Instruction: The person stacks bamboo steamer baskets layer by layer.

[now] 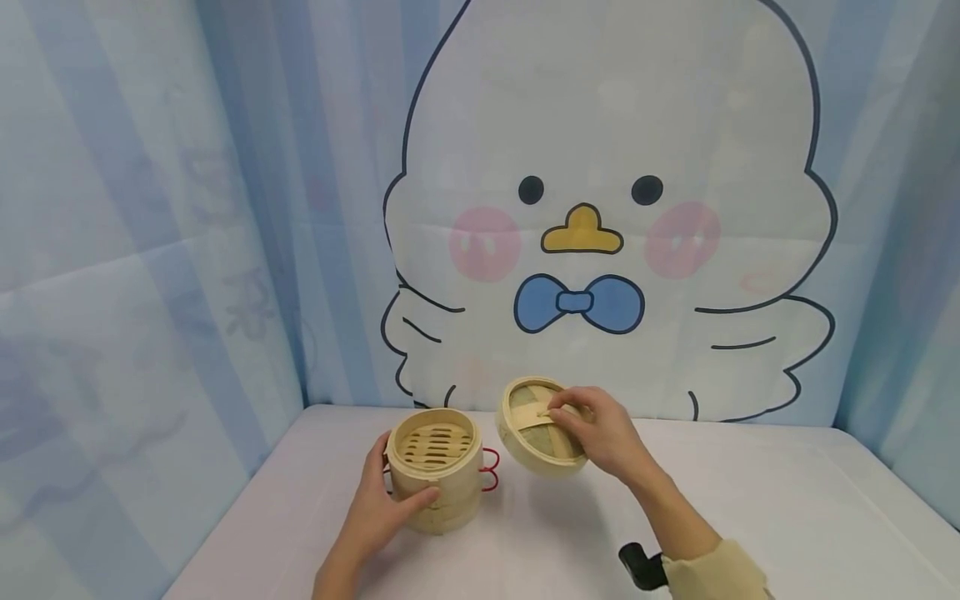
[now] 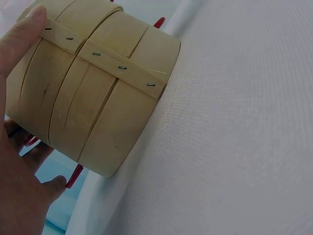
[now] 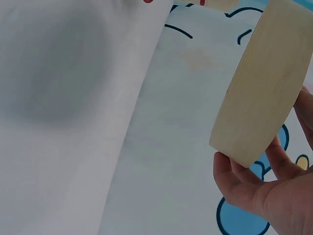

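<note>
A round two-tier bamboo steamer (image 1: 459, 500) stands upright on the table, a slatted rack (image 1: 435, 446) showing in its top tier. Red loops (image 1: 491, 470) stick out from its right side. My left hand (image 1: 381, 504) grips the steamer from the left, thumb at the front and the other fingers behind it. In the left wrist view, stapled seams mark the steamer's wall (image 2: 105, 98). Off to the right, my right hand (image 1: 603, 433) pinches the strap handle of the bamboo lid (image 1: 542, 446), holding it tilted above the table. The lid's plain side (image 3: 264, 83) fills part of the right wrist view.
A white cloth covers the table (image 1: 765, 500). Behind it hangs a backdrop (image 1: 585, 358) with a cartoon bird, and blue striped curtains (image 1: 247, 250) close in both sides. A black device (image 1: 642, 568) shows beside my right sleeve.
</note>
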Demonstrator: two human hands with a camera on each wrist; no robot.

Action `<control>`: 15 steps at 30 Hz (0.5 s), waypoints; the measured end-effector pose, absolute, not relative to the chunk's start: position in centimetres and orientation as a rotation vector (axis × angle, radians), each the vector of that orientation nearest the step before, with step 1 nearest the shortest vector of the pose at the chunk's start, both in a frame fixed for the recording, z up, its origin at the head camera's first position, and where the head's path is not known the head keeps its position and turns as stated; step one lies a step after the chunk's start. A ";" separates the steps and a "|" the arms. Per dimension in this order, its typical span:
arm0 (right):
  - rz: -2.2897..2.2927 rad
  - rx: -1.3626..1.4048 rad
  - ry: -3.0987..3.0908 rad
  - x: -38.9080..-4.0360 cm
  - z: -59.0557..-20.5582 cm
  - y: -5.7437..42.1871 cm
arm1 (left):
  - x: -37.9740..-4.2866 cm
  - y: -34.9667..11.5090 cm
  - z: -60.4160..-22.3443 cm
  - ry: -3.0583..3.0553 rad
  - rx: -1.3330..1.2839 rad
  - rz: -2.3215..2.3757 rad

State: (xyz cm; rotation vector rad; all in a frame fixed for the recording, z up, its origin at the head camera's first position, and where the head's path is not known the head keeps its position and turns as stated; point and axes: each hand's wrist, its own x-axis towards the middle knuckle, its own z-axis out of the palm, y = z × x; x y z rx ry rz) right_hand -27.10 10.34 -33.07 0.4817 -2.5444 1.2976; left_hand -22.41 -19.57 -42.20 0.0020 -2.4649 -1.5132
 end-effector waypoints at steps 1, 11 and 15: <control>1.295 0.489 -2.541 -27.1 -33.0 10.1 | -22.4 -19.6 -42.2 -2.464 0.000 -1.513; 1.310 0.523 -2.542 -27.2 -32.7 8.0 | -22.3 -19.8 -42.3 -2.443 -0.032 -1.521; 1.326 0.535 -2.533 -27.2 -32.8 7.4 | -22.3 -19.8 -42.2 -2.434 -0.045 -1.524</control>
